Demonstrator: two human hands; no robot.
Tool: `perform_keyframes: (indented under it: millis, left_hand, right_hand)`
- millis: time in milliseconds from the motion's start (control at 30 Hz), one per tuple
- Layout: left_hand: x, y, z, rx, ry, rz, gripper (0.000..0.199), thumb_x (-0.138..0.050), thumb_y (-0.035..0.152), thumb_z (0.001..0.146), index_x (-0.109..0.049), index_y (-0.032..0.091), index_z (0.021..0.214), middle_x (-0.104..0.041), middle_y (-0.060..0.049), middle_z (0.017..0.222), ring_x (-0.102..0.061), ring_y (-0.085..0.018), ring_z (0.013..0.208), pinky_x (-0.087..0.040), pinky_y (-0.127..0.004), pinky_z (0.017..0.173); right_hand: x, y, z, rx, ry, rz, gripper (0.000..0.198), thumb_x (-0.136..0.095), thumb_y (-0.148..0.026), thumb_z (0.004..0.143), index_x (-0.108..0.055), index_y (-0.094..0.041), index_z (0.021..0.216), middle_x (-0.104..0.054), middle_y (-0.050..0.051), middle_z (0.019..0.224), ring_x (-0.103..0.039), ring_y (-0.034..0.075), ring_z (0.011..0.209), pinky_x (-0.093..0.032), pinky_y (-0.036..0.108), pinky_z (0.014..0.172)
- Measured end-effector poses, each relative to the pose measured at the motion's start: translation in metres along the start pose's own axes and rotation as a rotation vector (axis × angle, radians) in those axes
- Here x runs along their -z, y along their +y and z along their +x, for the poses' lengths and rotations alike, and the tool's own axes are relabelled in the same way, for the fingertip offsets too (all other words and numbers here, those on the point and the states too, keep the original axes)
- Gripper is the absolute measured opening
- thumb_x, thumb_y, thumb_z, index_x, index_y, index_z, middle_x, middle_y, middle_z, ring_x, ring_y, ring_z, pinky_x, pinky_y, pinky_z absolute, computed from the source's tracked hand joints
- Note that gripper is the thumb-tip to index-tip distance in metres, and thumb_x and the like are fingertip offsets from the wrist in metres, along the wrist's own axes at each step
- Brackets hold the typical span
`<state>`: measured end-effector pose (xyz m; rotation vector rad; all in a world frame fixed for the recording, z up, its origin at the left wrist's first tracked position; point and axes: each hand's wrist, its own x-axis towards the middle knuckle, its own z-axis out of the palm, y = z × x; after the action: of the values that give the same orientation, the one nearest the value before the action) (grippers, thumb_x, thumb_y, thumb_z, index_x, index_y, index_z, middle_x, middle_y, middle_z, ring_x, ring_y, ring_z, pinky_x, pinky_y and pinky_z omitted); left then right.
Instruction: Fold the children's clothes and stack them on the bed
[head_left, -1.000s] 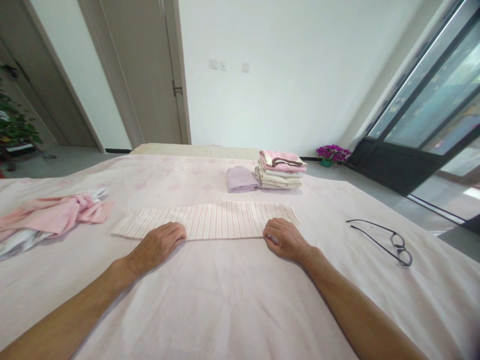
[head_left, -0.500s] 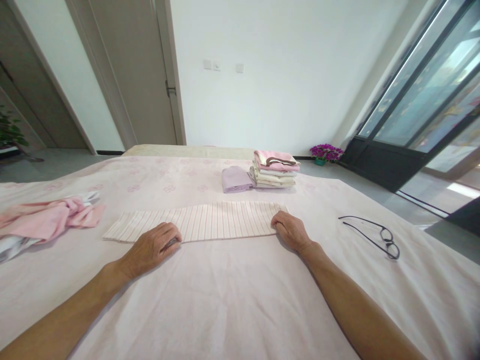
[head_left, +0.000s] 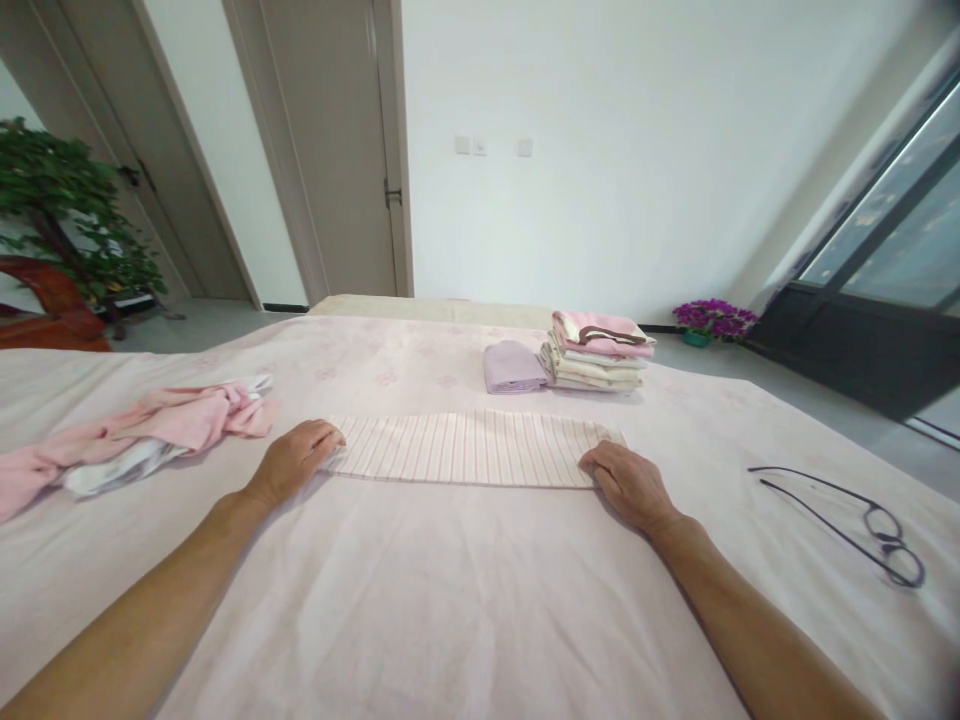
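A striped cloth [head_left: 457, 448], cream with thin pink lines and folded into a long strip, lies flat on the pale pink bedsheet [head_left: 450, 600]. At its left end my left hand [head_left: 300, 458] is closed on the fabric, the fingertips partly hidden. My right hand [head_left: 626, 482] pinches the cloth near its right end, thumb and fingers together. Beyond the strip sit a folded lilac cloth [head_left: 514, 367] and, touching it on the right, a stack of folded clothes [head_left: 598, 352] topped by a pink piece with brown trim.
Crumpled pink and white clothing [head_left: 169, 430] lies to the left. Black-framed glasses [head_left: 885, 540] rest unfolded on the right. Past the far edge stands a pot of purple flowers [head_left: 712, 318]; a leafy plant [head_left: 67, 210] and a wooden chair [head_left: 52, 305] are at far left.
My left hand has moved outward from the cloth's front edge to its left end, and the strip now looks shorter there. My right hand stays at the right end. The view has turned left.
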<state>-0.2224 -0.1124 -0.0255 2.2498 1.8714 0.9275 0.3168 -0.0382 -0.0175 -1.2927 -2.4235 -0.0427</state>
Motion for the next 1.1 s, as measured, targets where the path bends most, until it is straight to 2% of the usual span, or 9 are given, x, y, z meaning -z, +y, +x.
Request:
perform_keyframes:
  millis: [133, 233, 367, 467, 633, 800, 933, 1100]
  left_hand:
    - [0.0, 0.016, -0.002, -0.14, -0.156, 0.074, 0.034, -0.039, 0.043, 0.097, -0.064, 0.022, 0.087, -0.066, -0.001, 0.086, -0.058, -0.018, 0.086, -0.042, -0.029, 0.081]
    - [-0.003, 0.023, -0.002, -0.125, -0.222, 0.146, 0.034, -0.039, 0.042, 0.098, -0.062, 0.022, 0.081, -0.064, 0.001, 0.08, -0.059, -0.017, 0.079, -0.041, -0.027, 0.073]
    - [-0.013, 0.034, 0.011, -0.04, -0.159, 0.245, 0.04, -0.034, 0.04, 0.098, -0.06, 0.022, 0.074, -0.063, 0.0, 0.075, -0.061, -0.019, 0.077, -0.039, -0.028, 0.069]
    - [-0.028, 0.061, 0.035, -0.031, -0.081, 0.22, 0.039, -0.034, 0.039, 0.099, -0.063, 0.022, 0.08, -0.066, -0.002, 0.083, -0.062, -0.02, 0.084, -0.041, -0.029, 0.073]
    - [-0.07, 0.119, 0.092, -0.017, -0.066, 0.137, 0.03, -0.042, 0.033, 0.095, -0.07, 0.021, 0.092, -0.07, -0.005, 0.098, -0.063, -0.02, 0.094, -0.043, -0.029, 0.082]
    - [-0.113, 0.152, 0.135, 0.032, -0.116, 0.2, 0.03, -0.05, 0.038, 0.092, -0.072, 0.021, 0.103, -0.07, -0.009, 0.11, -0.06, -0.025, 0.105, -0.041, -0.035, 0.09]
    - [-0.124, 0.163, 0.142, 0.056, -0.127, 0.222, 0.021, -0.06, 0.039, 0.085, -0.072, 0.022, 0.089, -0.07, -0.009, 0.103, -0.059, -0.028, 0.105, -0.039, -0.038, 0.089]
    - [-0.12, 0.169, 0.134, 0.093, -0.204, 0.197, 0.021, -0.057, 0.04, 0.086, -0.069, 0.023, 0.087, -0.073, -0.004, 0.089, -0.065, -0.023, 0.089, -0.04, -0.032, 0.079]
  right_hand:
    - [0.003, -0.003, 0.0, 0.063, -0.03, 0.021, 0.024, -0.043, -0.022, 0.091, -0.066, -0.023, 0.087, -0.067, 0.003, 0.086, -0.059, 0.018, 0.082, -0.041, 0.029, 0.078]
    - [0.003, -0.005, 0.0, 0.048, -0.042, 0.034, 0.021, -0.044, -0.019, 0.088, -0.064, -0.022, 0.081, -0.066, 0.002, 0.082, -0.059, 0.018, 0.079, -0.041, 0.029, 0.077]
    - [0.001, -0.008, 0.006, 0.04, 0.033, 0.064, 0.021, -0.045, -0.017, 0.088, -0.065, -0.021, 0.086, -0.067, 0.003, 0.084, -0.059, 0.018, 0.082, -0.042, 0.029, 0.077]
    - [-0.002, -0.014, 0.014, 0.075, 0.079, 0.086, 0.023, -0.047, -0.015, 0.088, -0.066, -0.02, 0.099, -0.068, 0.005, 0.091, -0.061, 0.019, 0.087, -0.042, 0.029, 0.08]
    - [-0.011, -0.021, 0.019, 0.117, -0.014, 0.126, 0.021, -0.048, -0.017, 0.091, -0.067, -0.022, 0.098, -0.066, 0.003, 0.087, -0.06, 0.017, 0.083, -0.043, 0.028, 0.077]
    - [-0.02, -0.015, 0.017, 0.061, -0.02, 0.172, 0.024, -0.05, -0.012, 0.086, -0.068, -0.023, 0.099, -0.066, 0.002, 0.09, -0.061, 0.016, 0.086, -0.043, 0.027, 0.079]
    - [-0.021, -0.012, 0.018, 0.058, -0.022, 0.198, 0.025, -0.05, -0.01, 0.083, -0.068, -0.022, 0.097, -0.066, 0.002, 0.089, -0.061, 0.017, 0.086, -0.043, 0.027, 0.078]
    - [-0.019, -0.016, 0.018, 0.046, -0.025, 0.193, 0.024, -0.05, -0.01, 0.082, -0.067, -0.023, 0.094, -0.066, 0.002, 0.087, -0.061, 0.016, 0.084, -0.041, 0.027, 0.075]
